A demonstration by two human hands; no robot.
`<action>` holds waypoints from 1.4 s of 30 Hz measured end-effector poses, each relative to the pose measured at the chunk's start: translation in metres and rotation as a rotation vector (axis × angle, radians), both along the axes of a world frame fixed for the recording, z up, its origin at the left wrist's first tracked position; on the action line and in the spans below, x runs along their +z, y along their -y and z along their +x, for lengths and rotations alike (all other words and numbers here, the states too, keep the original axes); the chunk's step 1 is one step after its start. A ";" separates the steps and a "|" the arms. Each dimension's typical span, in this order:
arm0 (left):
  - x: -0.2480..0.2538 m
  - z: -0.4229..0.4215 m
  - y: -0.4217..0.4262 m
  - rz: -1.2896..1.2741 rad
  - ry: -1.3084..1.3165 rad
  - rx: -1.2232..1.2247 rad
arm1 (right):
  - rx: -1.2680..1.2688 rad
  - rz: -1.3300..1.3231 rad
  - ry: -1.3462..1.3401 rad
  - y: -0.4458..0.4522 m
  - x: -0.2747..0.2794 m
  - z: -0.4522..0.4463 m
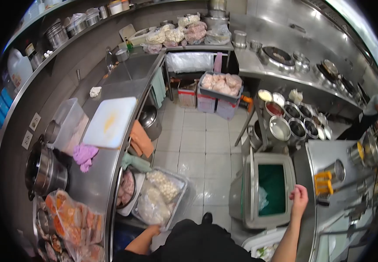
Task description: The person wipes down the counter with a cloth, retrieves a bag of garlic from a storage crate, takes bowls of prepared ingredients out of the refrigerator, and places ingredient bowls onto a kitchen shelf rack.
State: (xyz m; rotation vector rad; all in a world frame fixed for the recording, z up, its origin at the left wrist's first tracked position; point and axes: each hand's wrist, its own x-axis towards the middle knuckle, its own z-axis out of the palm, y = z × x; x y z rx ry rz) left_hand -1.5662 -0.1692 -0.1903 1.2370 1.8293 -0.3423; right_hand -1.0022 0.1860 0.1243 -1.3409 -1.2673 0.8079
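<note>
Low at the left, my left hand [154,230] is closed at the near edge of a shallow plastic tub [181,188]; its fingertips are hidden. Two clear bags lie in the tub, one of pale round balls [162,185] and one of pale food [152,206] that I cannot make out. Beside it stands a container of raw meat [125,187]. My right hand [299,199] hovers by the right rim of a grey bin [252,192], fingers loosely bent and apart from the thumb, holding nothing. The bin's lid is off its green-lined opening.
Along the left counter are a white cutting board [114,115], a purple cloth [85,156], pots and bagged food [69,216]. A crate of bagged meat [221,84] stands ahead on the tiled floor [191,139]. Seasoning bowls [280,128] line the right; another person [374,107] stands beyond.
</note>
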 end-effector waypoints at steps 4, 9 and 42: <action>-0.022 -0.059 -0.003 -0.355 0.069 -0.153 | 0.391 -0.003 0.050 -0.128 0.040 -0.123; -0.031 -0.108 -0.099 -0.207 0.006 0.363 | 0.782 0.152 0.566 -0.256 0.059 -0.269; 0.418 -0.598 -1.399 1.036 0.451 0.186 | 0.384 0.362 0.573 -1.296 -0.057 -0.892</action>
